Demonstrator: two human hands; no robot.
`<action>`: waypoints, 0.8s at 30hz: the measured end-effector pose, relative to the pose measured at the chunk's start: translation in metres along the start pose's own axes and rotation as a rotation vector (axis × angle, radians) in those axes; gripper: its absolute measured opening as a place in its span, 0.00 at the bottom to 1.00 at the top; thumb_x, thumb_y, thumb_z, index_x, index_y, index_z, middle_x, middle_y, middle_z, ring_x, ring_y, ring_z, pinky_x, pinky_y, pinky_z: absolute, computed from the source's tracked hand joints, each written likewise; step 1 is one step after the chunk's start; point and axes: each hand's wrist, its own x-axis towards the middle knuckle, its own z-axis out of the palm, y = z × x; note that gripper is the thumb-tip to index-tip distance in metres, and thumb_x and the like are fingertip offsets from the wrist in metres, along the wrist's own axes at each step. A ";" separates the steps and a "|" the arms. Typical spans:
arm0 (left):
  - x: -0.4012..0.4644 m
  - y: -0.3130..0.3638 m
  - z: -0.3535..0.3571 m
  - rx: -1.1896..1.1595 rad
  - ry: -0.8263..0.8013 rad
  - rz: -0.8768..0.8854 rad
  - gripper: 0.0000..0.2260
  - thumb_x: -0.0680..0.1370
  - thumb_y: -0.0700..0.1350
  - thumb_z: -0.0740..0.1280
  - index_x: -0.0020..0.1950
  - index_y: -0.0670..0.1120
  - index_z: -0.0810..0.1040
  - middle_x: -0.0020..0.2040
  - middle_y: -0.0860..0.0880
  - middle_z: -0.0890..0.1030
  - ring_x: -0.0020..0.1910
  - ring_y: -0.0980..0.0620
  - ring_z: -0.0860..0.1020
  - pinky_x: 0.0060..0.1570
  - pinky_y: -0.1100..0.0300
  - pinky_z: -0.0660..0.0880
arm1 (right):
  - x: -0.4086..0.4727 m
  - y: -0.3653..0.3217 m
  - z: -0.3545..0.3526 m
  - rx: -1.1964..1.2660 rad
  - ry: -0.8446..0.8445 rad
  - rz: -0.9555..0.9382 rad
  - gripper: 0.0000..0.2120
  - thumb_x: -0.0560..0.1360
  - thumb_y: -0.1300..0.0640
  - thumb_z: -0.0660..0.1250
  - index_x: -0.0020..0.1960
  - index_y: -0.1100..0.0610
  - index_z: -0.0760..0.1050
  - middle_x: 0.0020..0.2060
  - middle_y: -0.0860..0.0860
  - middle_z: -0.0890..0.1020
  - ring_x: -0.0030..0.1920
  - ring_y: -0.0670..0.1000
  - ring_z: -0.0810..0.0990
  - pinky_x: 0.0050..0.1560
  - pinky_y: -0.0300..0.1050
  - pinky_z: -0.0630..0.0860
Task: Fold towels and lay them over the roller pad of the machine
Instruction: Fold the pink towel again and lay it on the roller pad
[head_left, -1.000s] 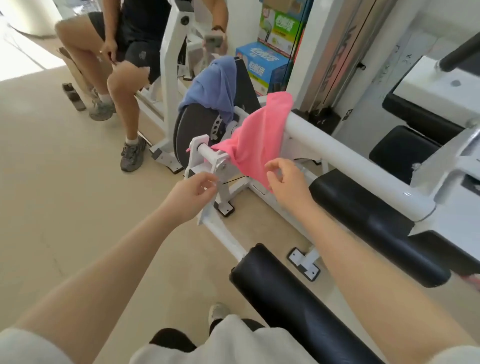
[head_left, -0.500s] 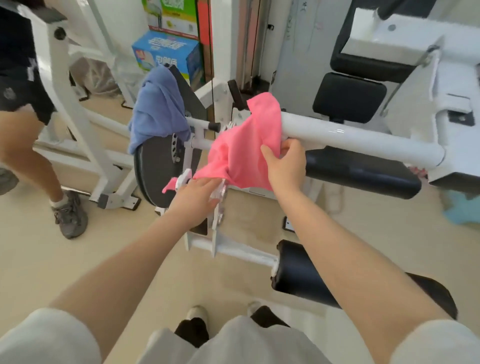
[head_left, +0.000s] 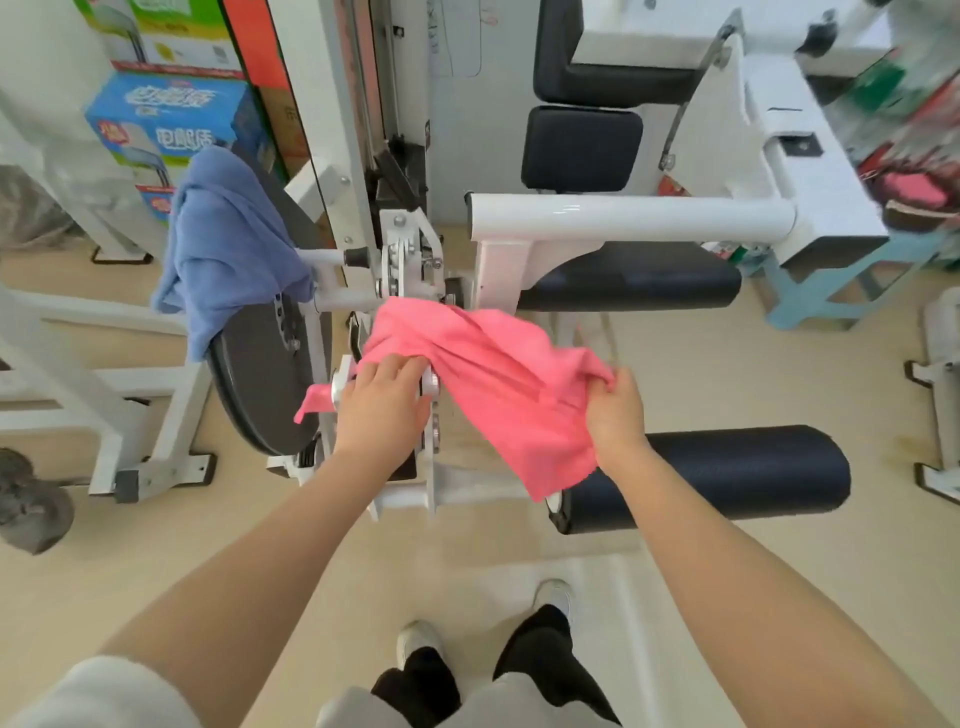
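I see both hands gripping the pink towel (head_left: 498, 384), left hand (head_left: 382, 410) bunching one edge by the white frame (head_left: 431, 384), right hand (head_left: 615, 415) pinching the other above the lower black roller pad (head_left: 727, 475).

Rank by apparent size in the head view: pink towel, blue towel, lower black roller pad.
1. pink towel
2. lower black roller pad, though the towel hides part of it
3. blue towel, set farther back, so it may only look smaller

open floor gap between upper roller pad (head_left: 628, 276) and lower roller pad (head_left: 727, 475), pink towel (head_left: 498, 384) hangs across its left end, weight plate (head_left: 262, 374) and white bracket (head_left: 410, 260) block left side
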 end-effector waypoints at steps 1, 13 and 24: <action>-0.001 0.001 0.000 -0.005 -0.018 0.002 0.21 0.77 0.44 0.63 0.70 0.45 0.68 0.67 0.44 0.72 0.64 0.39 0.68 0.62 0.47 0.64 | 0.000 0.014 -0.013 -0.060 0.039 0.057 0.07 0.78 0.58 0.54 0.46 0.60 0.68 0.36 0.52 0.74 0.42 0.56 0.74 0.37 0.47 0.68; 0.014 0.078 0.004 -0.170 -0.113 0.430 0.26 0.72 0.54 0.66 0.67 0.46 0.69 0.64 0.46 0.73 0.63 0.42 0.71 0.61 0.47 0.68 | -0.018 -0.027 -0.063 0.507 -0.257 0.008 0.06 0.78 0.59 0.62 0.45 0.55 0.77 0.40 0.52 0.81 0.41 0.51 0.79 0.46 0.47 0.76; 0.033 0.118 0.023 -0.042 -0.291 0.101 0.09 0.77 0.43 0.59 0.53 0.41 0.75 0.49 0.41 0.82 0.46 0.42 0.79 0.47 0.50 0.76 | 0.014 0.002 -0.154 0.571 0.037 0.221 0.08 0.78 0.54 0.61 0.44 0.55 0.76 0.38 0.52 0.78 0.38 0.53 0.77 0.37 0.45 0.73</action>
